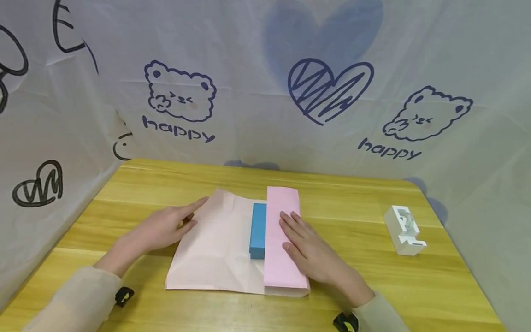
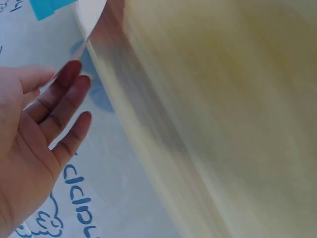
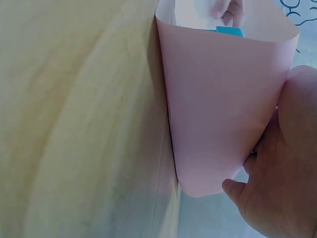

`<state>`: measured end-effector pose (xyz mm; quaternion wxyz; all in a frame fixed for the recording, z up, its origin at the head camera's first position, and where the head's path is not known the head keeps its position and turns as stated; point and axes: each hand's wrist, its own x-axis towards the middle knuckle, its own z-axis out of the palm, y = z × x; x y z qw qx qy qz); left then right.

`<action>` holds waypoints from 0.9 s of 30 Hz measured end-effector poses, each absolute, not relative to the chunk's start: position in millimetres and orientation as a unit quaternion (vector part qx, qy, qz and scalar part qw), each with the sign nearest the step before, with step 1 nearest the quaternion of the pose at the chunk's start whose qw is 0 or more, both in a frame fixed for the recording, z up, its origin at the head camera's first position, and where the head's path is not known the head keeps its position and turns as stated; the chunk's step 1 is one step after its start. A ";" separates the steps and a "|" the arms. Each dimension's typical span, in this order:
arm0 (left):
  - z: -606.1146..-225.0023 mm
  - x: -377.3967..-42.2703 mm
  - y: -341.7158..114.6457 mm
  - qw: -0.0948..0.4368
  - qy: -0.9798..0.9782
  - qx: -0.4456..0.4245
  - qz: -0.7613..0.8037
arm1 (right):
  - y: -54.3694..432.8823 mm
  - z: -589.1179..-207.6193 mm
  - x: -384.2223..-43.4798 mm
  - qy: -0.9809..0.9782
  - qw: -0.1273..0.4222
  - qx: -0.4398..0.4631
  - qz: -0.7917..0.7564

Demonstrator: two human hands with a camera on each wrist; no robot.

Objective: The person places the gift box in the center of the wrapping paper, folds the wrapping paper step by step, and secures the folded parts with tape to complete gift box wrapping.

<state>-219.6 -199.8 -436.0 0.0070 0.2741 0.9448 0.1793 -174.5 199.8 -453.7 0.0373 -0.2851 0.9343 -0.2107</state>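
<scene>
A sheet of wrapping paper (image 1: 215, 244), pale on its inner face and pink outside, lies on the table under a blue box (image 1: 258, 230). Its right side curves up and over, so the pink flap (image 1: 278, 258) covers the box's right part. My right hand (image 1: 309, 249) rests on this flap with fingers extended; in the right wrist view, the folded paper (image 3: 223, 99) bulges beside the hand (image 3: 282, 163). At the sheet's left edge, my left hand (image 1: 163, 226) pinches the paper. The left wrist view shows the edge between thumb and fingers (image 2: 67, 79).
A white tape dispenser (image 1: 404, 230) stands on the wooden table (image 1: 352, 207) at the right. Behind and beside the table hangs a pale cloth (image 1: 249, 115) with drawn bears and hearts.
</scene>
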 end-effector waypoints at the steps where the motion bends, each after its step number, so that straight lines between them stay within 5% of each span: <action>1: -434.1 -219.6 -197.8 0.007 0.943 0.274 0.186 | 199.5 -453.9 -174.7 0.934 0.036 -0.286 -0.209; 15: -382.7 -232.8 -129.7 0.039 0.865 0.285 0.411 | 201.6 -454.3 -175.5 0.934 0.034 -0.286 -0.210; 27: -378.0 -241.0 -41.1 0.002 0.831 0.282 0.479 | 205.9 -456.7 -182.2 0.916 0.007 -0.303 -0.264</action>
